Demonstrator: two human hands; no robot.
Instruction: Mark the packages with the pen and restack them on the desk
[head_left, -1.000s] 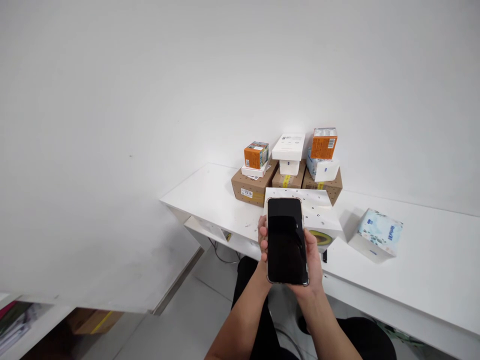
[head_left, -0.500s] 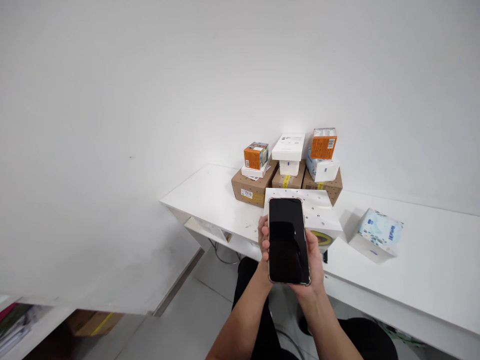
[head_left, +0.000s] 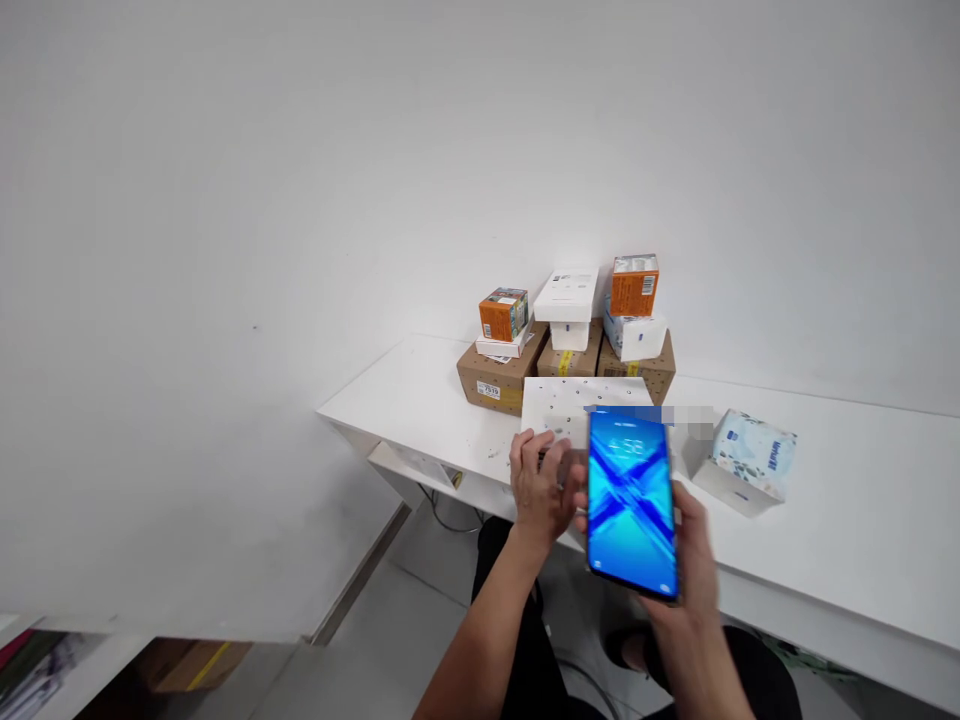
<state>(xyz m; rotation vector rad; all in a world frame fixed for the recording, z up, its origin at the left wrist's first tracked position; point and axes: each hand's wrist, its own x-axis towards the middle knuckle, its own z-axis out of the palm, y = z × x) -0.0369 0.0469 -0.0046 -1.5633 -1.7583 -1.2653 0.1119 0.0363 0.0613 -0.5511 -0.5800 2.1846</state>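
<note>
A smartphone (head_left: 628, 500) in a clear case is in my right hand (head_left: 694, 545), tilted slightly, its screen lit with a blue pattern. The fingers of that hand wrap behind it and show at its left edge. Just left of the phone is my left hand (head_left: 541, 495), apart from it, with bent, spread fingers and nothing seen in them. That hand is in front of a white dotted box (head_left: 551, 398); whether it touches the box I cannot tell. The phone hides much of this box.
Three brown cartons (head_left: 491, 383) stand against the wall on a white table (head_left: 840, 490). On them are orange boxes (head_left: 504, 314), a flat white box (head_left: 568, 294) and a tissue pack (head_left: 637, 337). Another tissue pack (head_left: 754, 460) lies to the right. Cables (head_left: 448, 515) hang below the table.
The phone's screen has gone from dark to lit. My right hand has moved the phone to the right, and my left hand has let go of it.
</note>
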